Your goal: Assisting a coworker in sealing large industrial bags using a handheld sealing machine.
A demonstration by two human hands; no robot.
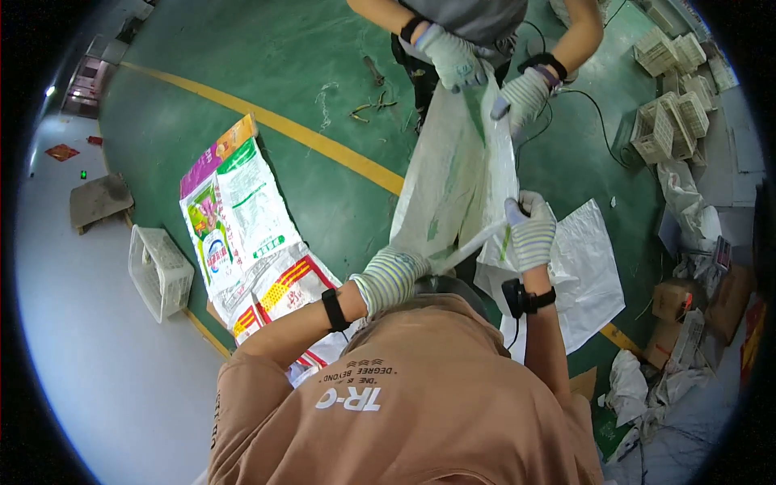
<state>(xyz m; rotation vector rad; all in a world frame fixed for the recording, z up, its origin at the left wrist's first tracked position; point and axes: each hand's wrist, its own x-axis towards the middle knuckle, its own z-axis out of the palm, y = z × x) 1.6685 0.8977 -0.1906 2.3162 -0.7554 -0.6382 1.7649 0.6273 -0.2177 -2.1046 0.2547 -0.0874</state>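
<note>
While both gloved hands (461,259) grip its near end, the white sack (453,186) stretches lengthwise toward a co-worker's hands (485,73).

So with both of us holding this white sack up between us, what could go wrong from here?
1. The white sack hangs only by glove grips: left hand and right hand low, the co-worker's hands on top. A slip could drop it.
2. A black cable crosses the floor nearby; feet might snag it.
3. Flat sacks underfoot may slide.

gloved hands (531,233) gripping white sack (453,190)
</note>
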